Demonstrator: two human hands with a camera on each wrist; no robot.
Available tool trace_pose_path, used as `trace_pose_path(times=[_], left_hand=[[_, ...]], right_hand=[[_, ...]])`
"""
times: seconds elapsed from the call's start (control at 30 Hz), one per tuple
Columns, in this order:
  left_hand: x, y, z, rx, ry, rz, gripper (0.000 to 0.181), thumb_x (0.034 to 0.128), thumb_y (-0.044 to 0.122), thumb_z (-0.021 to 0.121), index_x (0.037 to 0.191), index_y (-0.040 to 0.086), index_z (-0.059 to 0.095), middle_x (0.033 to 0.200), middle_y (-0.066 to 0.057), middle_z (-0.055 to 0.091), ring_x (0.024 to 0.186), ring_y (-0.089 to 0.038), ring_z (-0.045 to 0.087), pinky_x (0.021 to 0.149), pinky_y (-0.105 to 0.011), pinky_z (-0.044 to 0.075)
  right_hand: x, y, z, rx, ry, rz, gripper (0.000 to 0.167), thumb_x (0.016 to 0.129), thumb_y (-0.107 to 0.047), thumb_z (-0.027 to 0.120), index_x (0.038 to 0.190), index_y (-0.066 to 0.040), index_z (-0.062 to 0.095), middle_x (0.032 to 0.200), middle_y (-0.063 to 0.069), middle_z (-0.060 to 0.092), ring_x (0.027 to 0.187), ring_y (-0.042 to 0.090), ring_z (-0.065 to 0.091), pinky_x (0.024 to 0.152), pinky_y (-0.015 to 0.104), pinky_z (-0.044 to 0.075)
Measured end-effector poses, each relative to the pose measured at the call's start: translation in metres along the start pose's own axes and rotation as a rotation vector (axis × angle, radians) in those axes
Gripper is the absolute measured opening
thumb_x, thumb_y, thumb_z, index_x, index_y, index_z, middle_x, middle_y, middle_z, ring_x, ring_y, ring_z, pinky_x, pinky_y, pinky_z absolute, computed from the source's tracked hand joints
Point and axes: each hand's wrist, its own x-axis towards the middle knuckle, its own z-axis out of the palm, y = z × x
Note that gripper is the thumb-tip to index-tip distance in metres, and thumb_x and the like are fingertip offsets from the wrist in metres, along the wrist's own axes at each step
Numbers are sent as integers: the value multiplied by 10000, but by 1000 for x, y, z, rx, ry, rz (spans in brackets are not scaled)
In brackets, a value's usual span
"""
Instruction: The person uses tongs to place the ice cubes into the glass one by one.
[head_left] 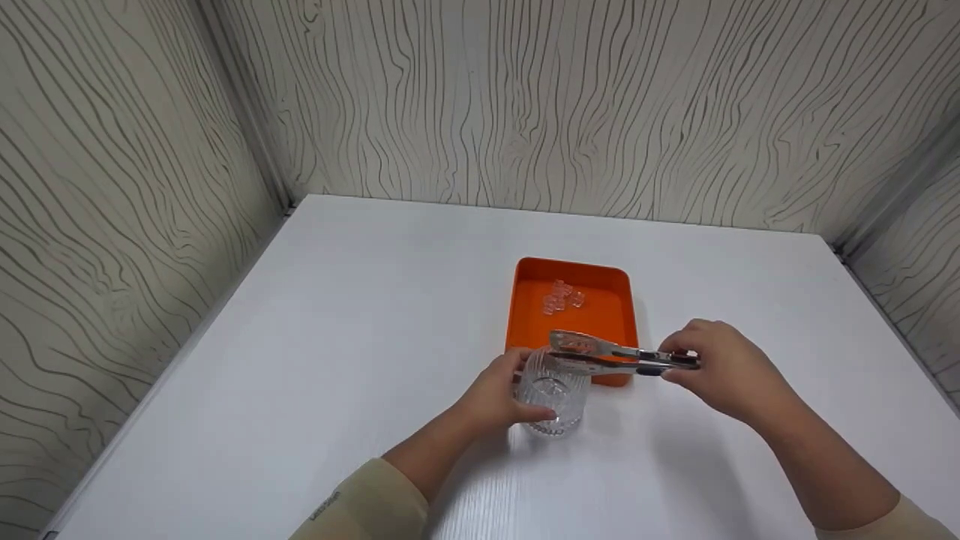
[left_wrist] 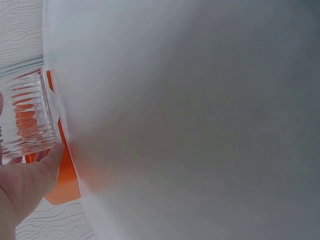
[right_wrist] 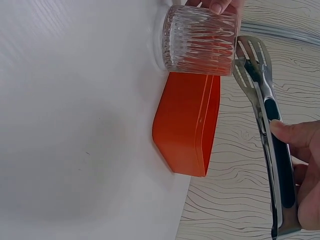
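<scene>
A ribbed clear glass stands on the white table, and my left hand grips its side; the left wrist view shows the fingers around the glass. My right hand holds metal tongs with dark grips, thumb on one arm in the right wrist view. The slotted heads of the tongs are at the glass's rim. Whether they hold anything, I cannot tell. Behind the glass is an orange tray with several clear pieces in it.
The white table extends around the tray to both sides. Wood-grain patterned panels enclose it at the back, left and right.
</scene>
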Motion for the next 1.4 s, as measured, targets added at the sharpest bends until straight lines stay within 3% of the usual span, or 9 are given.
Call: trace_pose_path(times=[0.47,0.73,1.07,1.4], left_hand=[[0,-1,0,-3,-5,-6,745,623,329,835,1243,326,421,1166,130,499,1101,-139,492,955,-395,427],[0,-2,-1,-15,-3,6,739,620,333,835,1235,310,427,1164,118,505,1101,-147,492,945,-397,436],[0,1,-1,14,-5,-7,734,637,343,820,1249,308,416,1173,118,499,1123,-153,486,951,-408,431],[-1,2,-2,8,-14,-4,716,640,328,822,1231,335,418,1175,132,496,1112,-138,486,943,-389,440]], right_hand=[[2,1,-3,24,29,29,166,757,-105,726,917,-127,687,832,-9,568,801,201,472,632,307,451],[12,8,5,37,91,70,192,795,-150,700,976,-90,678,881,44,570,823,231,474,660,340,445],[35,16,23,-36,173,101,196,797,-141,693,971,-53,670,868,92,577,806,262,472,654,376,452],[56,6,42,-164,188,133,188,799,-149,680,967,-68,656,868,97,548,802,277,458,661,417,459]])
